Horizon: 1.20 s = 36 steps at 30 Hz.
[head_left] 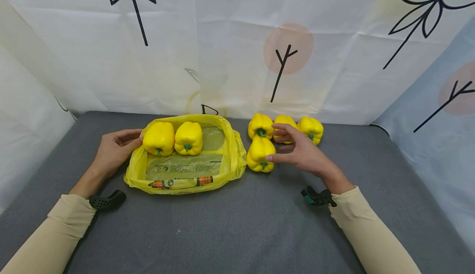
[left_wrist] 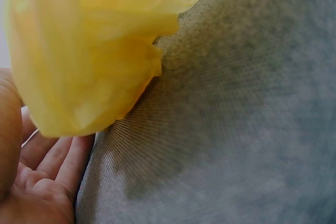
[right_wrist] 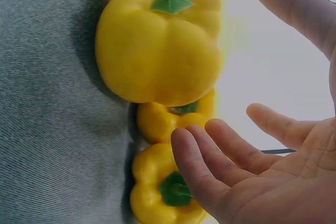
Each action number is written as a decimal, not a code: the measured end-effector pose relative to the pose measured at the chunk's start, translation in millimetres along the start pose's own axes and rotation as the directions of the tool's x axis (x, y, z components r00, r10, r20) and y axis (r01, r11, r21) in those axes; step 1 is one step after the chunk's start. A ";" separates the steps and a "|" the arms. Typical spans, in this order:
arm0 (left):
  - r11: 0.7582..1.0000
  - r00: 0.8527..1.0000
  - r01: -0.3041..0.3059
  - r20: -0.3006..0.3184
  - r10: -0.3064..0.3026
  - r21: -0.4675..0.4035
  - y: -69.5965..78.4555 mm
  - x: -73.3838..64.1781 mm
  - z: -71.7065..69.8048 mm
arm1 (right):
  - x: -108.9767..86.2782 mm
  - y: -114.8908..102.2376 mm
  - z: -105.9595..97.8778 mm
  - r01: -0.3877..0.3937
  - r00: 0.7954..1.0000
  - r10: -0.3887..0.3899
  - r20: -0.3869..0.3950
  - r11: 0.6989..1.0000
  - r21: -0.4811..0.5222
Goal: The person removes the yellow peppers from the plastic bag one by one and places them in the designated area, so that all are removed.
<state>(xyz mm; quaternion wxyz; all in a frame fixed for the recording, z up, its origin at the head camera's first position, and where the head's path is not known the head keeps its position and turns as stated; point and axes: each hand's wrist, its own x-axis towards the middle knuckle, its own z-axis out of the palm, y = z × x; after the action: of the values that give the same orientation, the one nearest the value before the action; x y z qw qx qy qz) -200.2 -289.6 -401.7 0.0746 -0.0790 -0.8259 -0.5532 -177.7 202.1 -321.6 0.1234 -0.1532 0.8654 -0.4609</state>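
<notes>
A yellow plastic bag (head_left: 231,171), printed with a crayon, lies wide open like a shallow basket. Two yellow bell peppers (head_left: 158,139) sit side by side at its back left. My left hand (head_left: 116,148) pinches the bag's left rim; in the left wrist view the yellow film (left_wrist: 89,87) hides its fingertips. Right of the bag is a nearer yellow bell pepper (head_left: 257,152), its stem facing me. My right hand (head_left: 302,150) hovers beside it, thumb and fingers spread. In the right wrist view a gap shows between those fingers and the large pepper (right_wrist: 157,51).
Behind the nearer pepper stand more yellow bell peppers, one at the left (head_left: 259,123) and one at the far right (head_left: 311,127), with another partly behind my right hand. A grey cloth (head_left: 230,233) covers the table. A patterned white curtain (head_left: 230,47) rises at the back edge.
</notes>
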 end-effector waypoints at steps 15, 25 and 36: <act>1.000 1.000 0.010 0.001 -0.010 0.005 -0.9 -1.3 0.1 | -3.6 -12.4 -11.3 0.017 1.000 -0.016 -0.027 0.999 0.028; 1.000 1.000 0.003 -0.001 -0.003 0.009 -0.1 -0.8 0.1 | -4.7 -22.5 -15.2 0.043 0.998 -0.042 -0.047 0.999 0.027; 1.000 1.000 0.016 -0.001 -0.016 0.019 -1.0 0.2 -0.4 | -1.5 -36.3 -15.4 0.099 0.994 -0.096 -0.059 0.993 0.056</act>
<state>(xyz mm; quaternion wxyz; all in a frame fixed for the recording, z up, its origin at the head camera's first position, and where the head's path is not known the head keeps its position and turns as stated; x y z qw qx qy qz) -200.6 -290.3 -402.4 0.0711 -0.0716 -0.8316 -0.5461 -176.3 195.2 -282.8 0.0806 -0.1787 0.8461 -0.4956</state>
